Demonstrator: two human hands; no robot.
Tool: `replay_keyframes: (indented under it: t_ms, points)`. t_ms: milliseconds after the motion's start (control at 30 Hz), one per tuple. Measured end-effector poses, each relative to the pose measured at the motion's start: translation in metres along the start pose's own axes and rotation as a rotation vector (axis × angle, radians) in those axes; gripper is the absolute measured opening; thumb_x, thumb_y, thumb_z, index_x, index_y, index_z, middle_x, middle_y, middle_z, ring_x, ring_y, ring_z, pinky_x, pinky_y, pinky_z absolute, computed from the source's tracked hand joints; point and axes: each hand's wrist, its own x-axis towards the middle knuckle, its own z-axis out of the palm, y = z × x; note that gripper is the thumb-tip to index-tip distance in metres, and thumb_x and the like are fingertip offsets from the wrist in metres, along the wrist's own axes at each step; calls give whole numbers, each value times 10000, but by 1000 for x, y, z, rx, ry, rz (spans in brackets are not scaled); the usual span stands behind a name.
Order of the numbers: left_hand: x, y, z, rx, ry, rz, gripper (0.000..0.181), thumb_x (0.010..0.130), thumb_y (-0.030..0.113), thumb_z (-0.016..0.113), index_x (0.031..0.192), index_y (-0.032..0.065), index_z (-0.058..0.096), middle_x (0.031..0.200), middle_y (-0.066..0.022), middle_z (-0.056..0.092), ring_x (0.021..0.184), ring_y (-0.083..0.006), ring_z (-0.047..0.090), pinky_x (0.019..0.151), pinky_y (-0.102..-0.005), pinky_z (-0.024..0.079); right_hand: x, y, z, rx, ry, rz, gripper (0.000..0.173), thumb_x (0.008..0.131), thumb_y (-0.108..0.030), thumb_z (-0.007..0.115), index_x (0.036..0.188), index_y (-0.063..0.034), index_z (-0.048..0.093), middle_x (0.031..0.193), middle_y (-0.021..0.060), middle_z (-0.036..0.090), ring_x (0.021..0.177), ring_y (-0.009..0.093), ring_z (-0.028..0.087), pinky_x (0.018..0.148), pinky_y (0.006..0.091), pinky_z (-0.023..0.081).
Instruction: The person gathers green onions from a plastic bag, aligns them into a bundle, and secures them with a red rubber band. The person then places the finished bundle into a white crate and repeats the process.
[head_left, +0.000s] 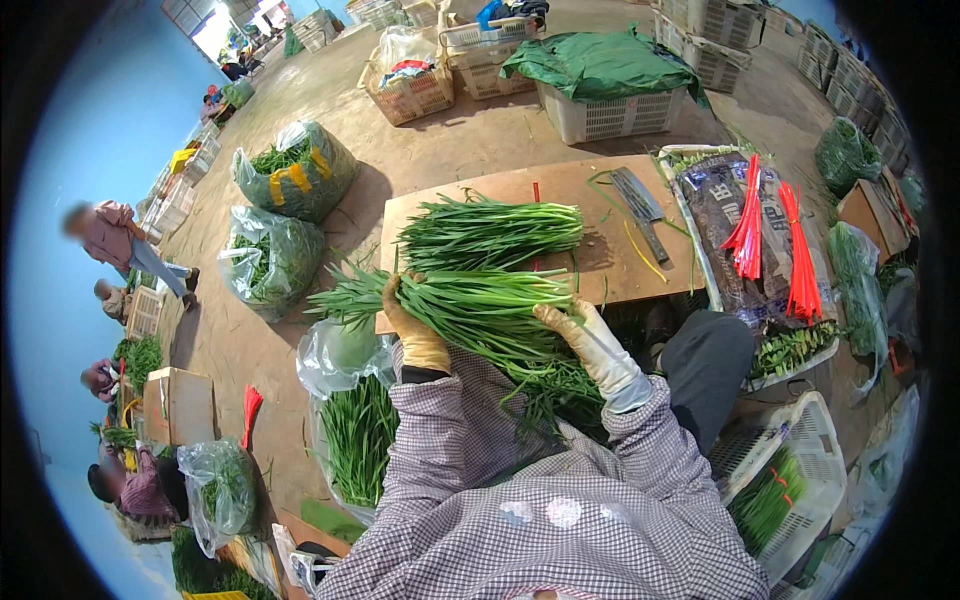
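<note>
A loose bunch of long green leaves, probably garlic chives (480, 300), lies across both my gloved hands at the near edge of a wooden board (465, 184). My left hand (412, 322) grips the leafy end. Around the pale cut ends, my right hand (581, 337) has its fingers and thumb, apparently holding them. Just beyond rests a second pile of chives (491, 231), with a red tie strip (536, 193) running under it. A cleaver (641, 210) lies on the board's right side beside a yellow strip (645, 251). More loose greens (559, 394) hang over my lap.
Two bundles of red ties (744, 225) lie on a printed sack (705, 202) at right. A white crate (814, 457) holds tied chives (769, 499). Bags of greens (296, 172) stand left, another bag (356, 435) by my left arm. A person (116, 232) walks at far left.
</note>
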Motion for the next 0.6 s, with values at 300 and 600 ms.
replay_keyframes:
  t_ms: [300,600]
  points:
    - [0,3,9,-120,-147,-1,121,915,174,599,865,75,551,796,-25,537,772,-161,513,722,-294,451,14,56,17,565,156,-227,354,893,-52,703,1227,-10,592,1059,21,662,946,123,611,894,275,489]
    - [-18,16,34,-292,-193,-59,152,914,179,590,818,104,497,745,3,477,707,-135,443,742,-304,392,-1,34,17,493,135,-139,239,876,-53,706,1106,-62,644,1006,19,661,904,139,629,900,314,504]
